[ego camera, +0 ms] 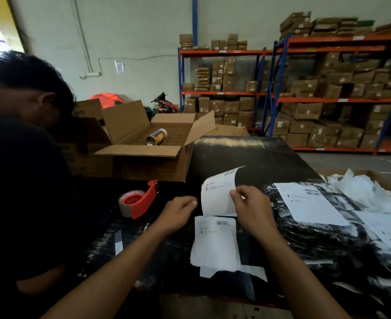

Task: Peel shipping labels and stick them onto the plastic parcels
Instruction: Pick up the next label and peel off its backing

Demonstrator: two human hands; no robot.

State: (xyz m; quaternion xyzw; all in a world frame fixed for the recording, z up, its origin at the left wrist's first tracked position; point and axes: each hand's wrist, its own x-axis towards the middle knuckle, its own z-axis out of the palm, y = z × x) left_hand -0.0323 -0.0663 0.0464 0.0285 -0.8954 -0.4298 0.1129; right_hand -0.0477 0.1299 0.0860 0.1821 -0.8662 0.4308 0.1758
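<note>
At frame centre, the right hand [251, 207] is pinching a label [217, 194], lifting it off the stack [215, 244]; the left hand [178, 211], loosely curled, is holding nothing, probably ready to take it.

Pale green wall [132, 31] at the back, daylight glaring from the top left corner, orange-and-blue racks [328, 100] on the right crammed with brown boxes [305, 111], grey floor [351, 160] beneath.

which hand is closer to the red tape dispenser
Left. The left hand hangs just right of the tape dispenser, with a small gap between them. The right hand is farther right, pinching the raised label, which stands between the two hands.
</note>
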